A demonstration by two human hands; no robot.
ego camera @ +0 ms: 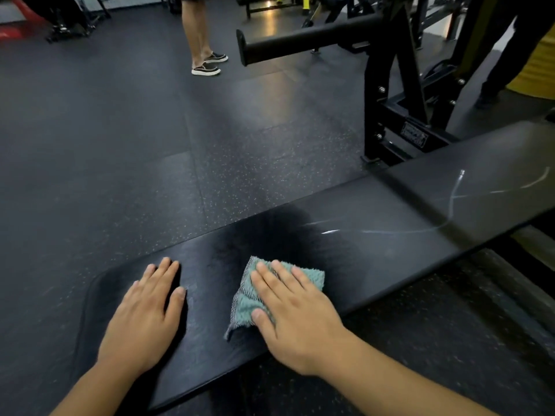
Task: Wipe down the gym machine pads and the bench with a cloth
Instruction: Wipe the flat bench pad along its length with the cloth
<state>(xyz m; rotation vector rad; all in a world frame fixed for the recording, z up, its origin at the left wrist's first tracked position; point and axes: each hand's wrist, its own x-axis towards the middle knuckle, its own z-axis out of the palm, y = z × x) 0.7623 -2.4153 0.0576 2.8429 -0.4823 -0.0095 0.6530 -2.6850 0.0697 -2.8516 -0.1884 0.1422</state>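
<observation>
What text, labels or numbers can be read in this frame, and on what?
None can be read.
Plate on the machine frame: print too blurred to read.
Bench, cloth under the right hand, and left hand: no text, only pale streaks on the bench.

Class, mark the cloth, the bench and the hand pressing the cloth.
cloth (310,276): head view, its far right corner.
bench (390,223): head view, bare top surface.
right hand (292,307): head view, its back.

The cloth (280,291) was looped teal terry. The bench (390,217) pad looked smooth, slightly glossy black vinyl; the floor (120,145) was matt speckled rubber.
</observation>
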